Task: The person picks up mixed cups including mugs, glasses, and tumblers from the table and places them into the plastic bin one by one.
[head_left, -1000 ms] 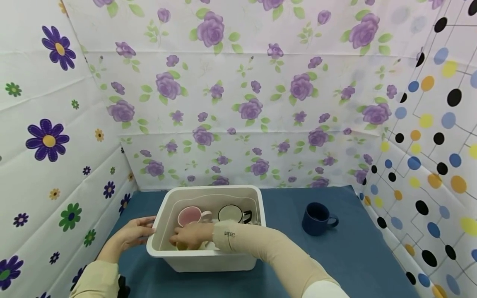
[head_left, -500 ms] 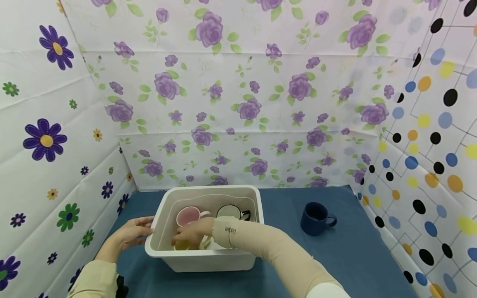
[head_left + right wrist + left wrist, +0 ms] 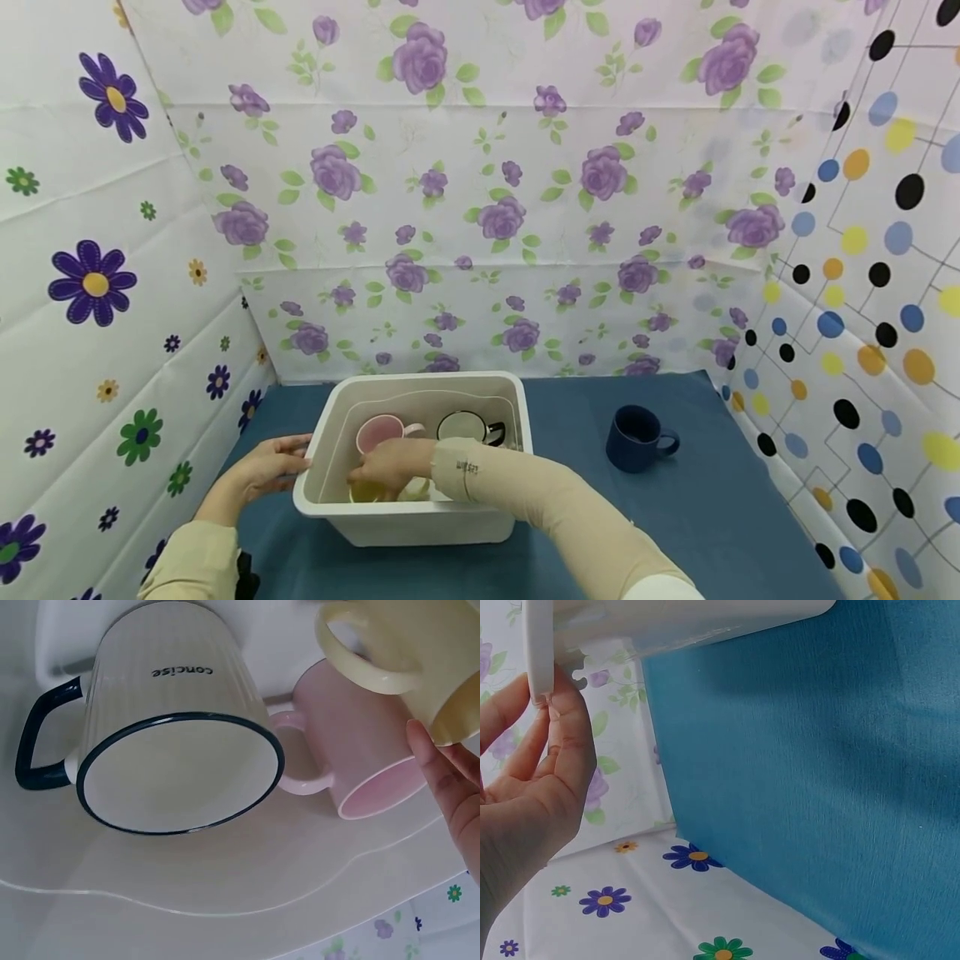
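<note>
A white plastic bin stands on the blue-covered table with several mugs inside. At its left rim, my left hand pinches the edge between thumb and fingers, seen close in the left wrist view. My right hand reaches inside and grips the rim of a pale yellow mug; part of that hold lies out of sight. Just behind the yellow mug is a pink mug. To the right sits a white ribbed mug with a dark rim, a dark handle and the word "concise".
A navy mug stands upright on the blue cloth, right of the bin. Patterned sheets hang around the table: purple roses at the back, flowers at left, dots at right.
Down in the bin, my right hand has shifted slightly, and more of the yellow mug shows beneath its fingers. My left hand stays on the bin's rim.
</note>
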Tool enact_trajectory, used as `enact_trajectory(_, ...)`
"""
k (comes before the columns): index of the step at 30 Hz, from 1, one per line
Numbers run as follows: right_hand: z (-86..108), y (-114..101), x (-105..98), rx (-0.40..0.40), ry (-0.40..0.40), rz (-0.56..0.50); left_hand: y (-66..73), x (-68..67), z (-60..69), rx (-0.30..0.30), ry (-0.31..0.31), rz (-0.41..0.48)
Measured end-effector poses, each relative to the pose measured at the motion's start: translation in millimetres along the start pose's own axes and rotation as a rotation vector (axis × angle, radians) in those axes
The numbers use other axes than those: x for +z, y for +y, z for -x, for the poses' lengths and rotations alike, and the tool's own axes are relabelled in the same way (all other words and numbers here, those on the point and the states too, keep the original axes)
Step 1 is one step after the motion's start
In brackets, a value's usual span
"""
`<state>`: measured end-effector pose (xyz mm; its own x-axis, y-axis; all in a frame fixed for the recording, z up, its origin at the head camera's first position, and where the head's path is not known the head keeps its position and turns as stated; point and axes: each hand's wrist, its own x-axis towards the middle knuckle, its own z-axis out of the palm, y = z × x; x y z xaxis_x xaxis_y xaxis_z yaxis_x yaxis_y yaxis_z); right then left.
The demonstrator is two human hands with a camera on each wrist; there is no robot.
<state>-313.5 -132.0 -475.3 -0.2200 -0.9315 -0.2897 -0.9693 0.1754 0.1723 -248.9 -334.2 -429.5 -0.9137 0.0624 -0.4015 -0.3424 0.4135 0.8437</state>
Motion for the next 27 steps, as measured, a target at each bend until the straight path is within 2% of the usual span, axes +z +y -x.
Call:
enact_trajectory(5, -0.6, -1.1, -0.1, 0.041, 0.007, -0.038, 1.0, 0.6, -1.7, 0.000, -0.006, -0.002)
enact_trajectory(12, -0.8, -0.9, -4.7, 0.067, -0.013, -0.033, 0.1, 1.0, -4.1, -0.012, 0.003, -0.026)
enact_trajectory(19, 10.8, 8.2, -13.9, 0.048, -0.006, -0.057, 1.6, 2.4, -4.6, -0.011, -0.001, -0.046)
enact_trajectory(27, 27.9, 13.8, -23.3, 0.080, -0.012, -0.140, 3.0, 1.4, -4.0, -0.006, -0.009, -0.103)
